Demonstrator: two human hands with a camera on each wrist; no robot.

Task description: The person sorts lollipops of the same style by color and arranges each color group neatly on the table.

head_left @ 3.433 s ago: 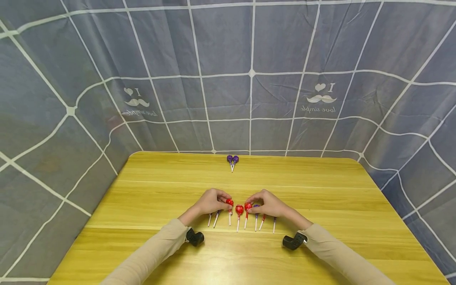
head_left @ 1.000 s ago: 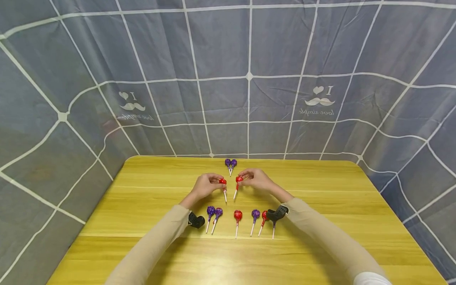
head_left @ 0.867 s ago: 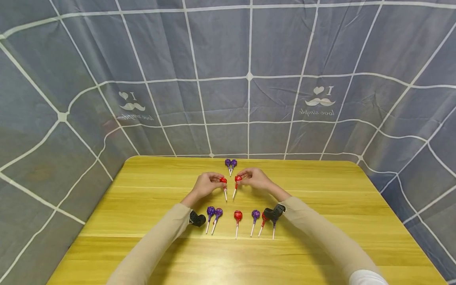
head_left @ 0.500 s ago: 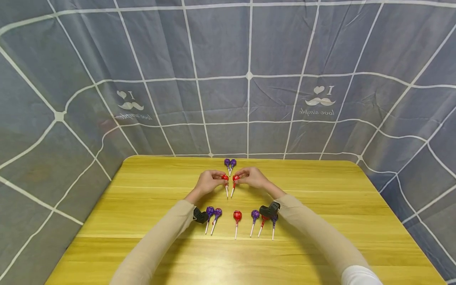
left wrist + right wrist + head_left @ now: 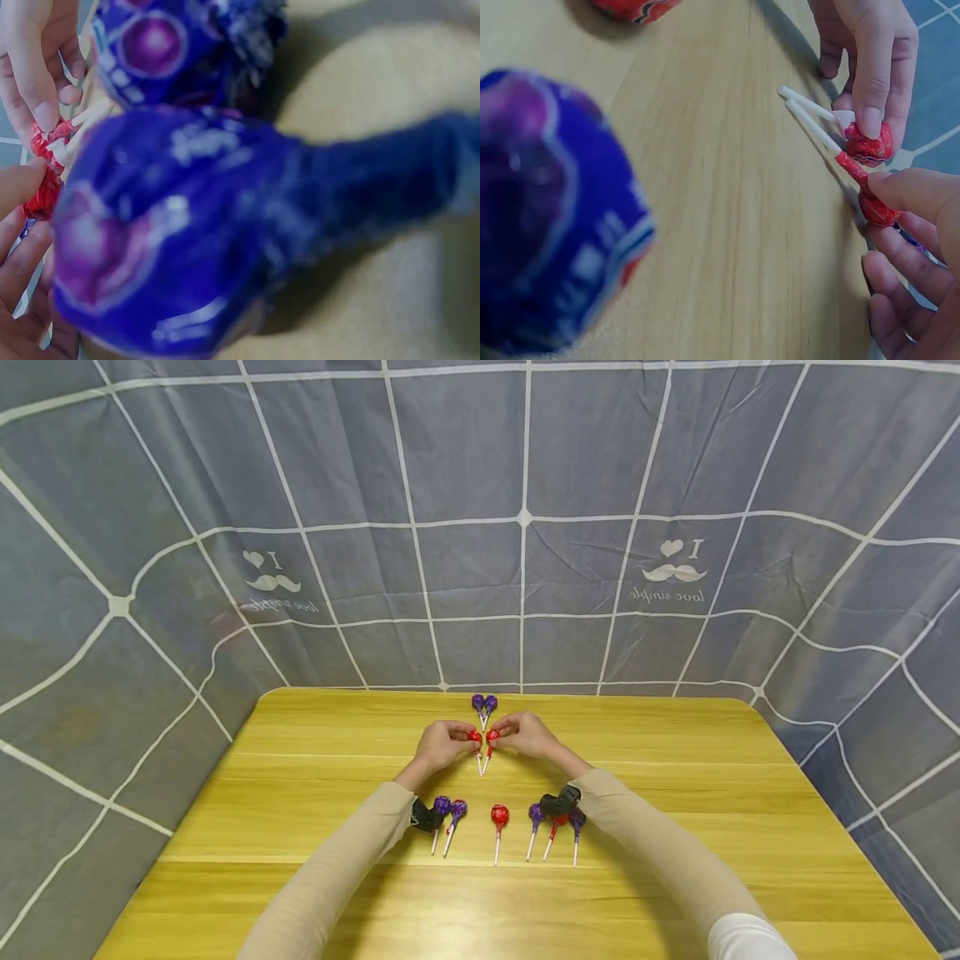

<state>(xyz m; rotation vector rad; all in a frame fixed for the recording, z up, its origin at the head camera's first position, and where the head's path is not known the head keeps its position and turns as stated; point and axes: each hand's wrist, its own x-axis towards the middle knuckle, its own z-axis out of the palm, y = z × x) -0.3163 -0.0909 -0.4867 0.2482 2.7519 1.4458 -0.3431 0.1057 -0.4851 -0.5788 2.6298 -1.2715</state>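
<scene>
In the head view my left hand (image 5: 442, 744) pinches a red lollipop (image 5: 475, 737) by its wrapped head. Close on its right, my right hand (image 5: 529, 736) pinches another red lollipop (image 5: 492, 737) between thumb and fingers. Both white sticks point toward me and nearly meet at their ends, as the right wrist view also shows for the left one (image 5: 870, 144) and the right one (image 5: 879, 208). Just beyond the hands lie two purple lollipops (image 5: 491, 702), side by side with sticks converging.
Nearer me on the wooden table (image 5: 495, 910), a red lollipop (image 5: 499, 815) lies between two purple ones (image 5: 458, 809) on the left and a purple-and-red group (image 5: 536, 812) on the right. Black wrist cameras (image 5: 561, 801) partly cover some. A grey checked cloth (image 5: 472, 568) surrounds the table.
Both hands carried red lollipops from the front row toward the back pair. Over the last second they drew together, bringing the two sticks close to each other.
</scene>
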